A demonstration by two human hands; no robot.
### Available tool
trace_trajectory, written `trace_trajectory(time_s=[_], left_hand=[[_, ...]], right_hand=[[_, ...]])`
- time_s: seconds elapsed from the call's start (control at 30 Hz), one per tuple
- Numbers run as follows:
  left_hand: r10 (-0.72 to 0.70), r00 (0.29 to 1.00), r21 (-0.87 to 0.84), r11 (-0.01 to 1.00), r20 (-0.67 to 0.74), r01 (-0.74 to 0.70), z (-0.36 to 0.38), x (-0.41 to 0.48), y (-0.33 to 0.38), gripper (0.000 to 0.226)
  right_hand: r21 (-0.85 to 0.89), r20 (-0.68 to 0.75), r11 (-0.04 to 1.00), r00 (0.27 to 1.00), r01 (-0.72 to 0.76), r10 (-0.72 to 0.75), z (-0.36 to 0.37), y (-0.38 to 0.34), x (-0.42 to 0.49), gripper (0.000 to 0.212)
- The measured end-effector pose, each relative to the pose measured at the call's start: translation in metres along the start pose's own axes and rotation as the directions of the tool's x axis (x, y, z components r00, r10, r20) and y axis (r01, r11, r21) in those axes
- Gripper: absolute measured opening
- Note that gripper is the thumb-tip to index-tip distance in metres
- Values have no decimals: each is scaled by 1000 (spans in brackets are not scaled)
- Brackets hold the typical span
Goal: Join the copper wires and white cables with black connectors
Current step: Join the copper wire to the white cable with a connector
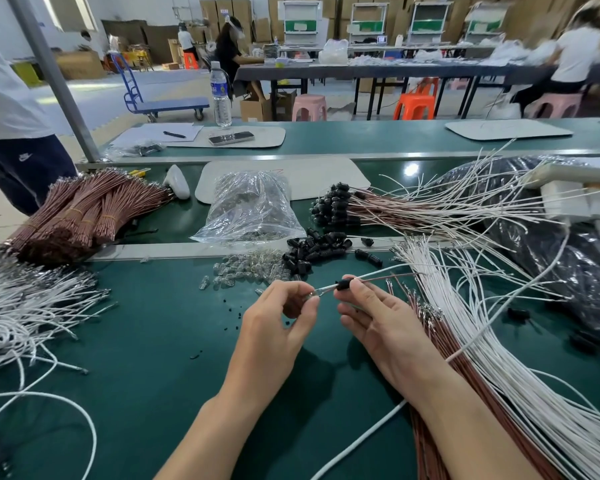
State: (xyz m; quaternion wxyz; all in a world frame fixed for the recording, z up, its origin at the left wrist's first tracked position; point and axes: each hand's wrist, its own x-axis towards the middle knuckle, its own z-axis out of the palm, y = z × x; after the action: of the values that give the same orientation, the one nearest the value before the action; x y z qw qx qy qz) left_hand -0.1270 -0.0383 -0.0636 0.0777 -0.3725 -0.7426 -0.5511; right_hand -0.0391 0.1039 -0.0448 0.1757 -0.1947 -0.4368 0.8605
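Note:
My right hand [378, 313] pinches a black connector [344, 284] above the green table; a white cable [378, 271] and a thin copper wire [392, 276] run out of it to the right. My left hand [284, 317] pinches the metal-tipped wire ends [321, 291] that stick out of the connector's left side. Loose black connectors [312, 251] lie in a heap just beyond my hands. White cables [499, 358] and copper wires [433, 327] fan out on the right.
Small clear bulbs [250, 268] lie left of the connector heap, behind them a clear bag [250, 206]. Bundled copper wires [84, 213] and white cables [25, 306] lie at the left. Joined wires with connectors [340, 206] lie at the back. A person stands far left.

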Motion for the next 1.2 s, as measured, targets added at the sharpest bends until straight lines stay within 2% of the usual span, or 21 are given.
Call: trace_trajectory(time_s=[0.1,0.27,0.4,0.57,0.77,0.9,1.2], left_hand=[[13,1000,7,1000,18,-13,0,-1,0,16],[34,999,10,999,26,-34,0,-1,2,17],[51,998,6,999,42,-51,1,-1,3,22],[46,998,-1,999,37,-46,1,-1,3,22],[56,998,-2,998,23,-56,1,-2,3,22],[74,997,-3,997,3,-74,1,-2,1,15],[32,999,-98,995,-10,-33,1,-3,-4,27]], right_hand=[[-13,-5,1000,1000,-4,4,1,0,0,18],[-43,6,999,1000,5,-5,1,2,1,36],[-70,54,998,998,-7,11,2,7,1,28],[-55,43,998,999,2,0,2,9,2,41],[20,34,1000,999,23,-24,10,12,0,36],[-21,75,1000,997,4,-3,10,12,-3,22],[-102,102,995,995,-9,20,10,11,-5,23]])
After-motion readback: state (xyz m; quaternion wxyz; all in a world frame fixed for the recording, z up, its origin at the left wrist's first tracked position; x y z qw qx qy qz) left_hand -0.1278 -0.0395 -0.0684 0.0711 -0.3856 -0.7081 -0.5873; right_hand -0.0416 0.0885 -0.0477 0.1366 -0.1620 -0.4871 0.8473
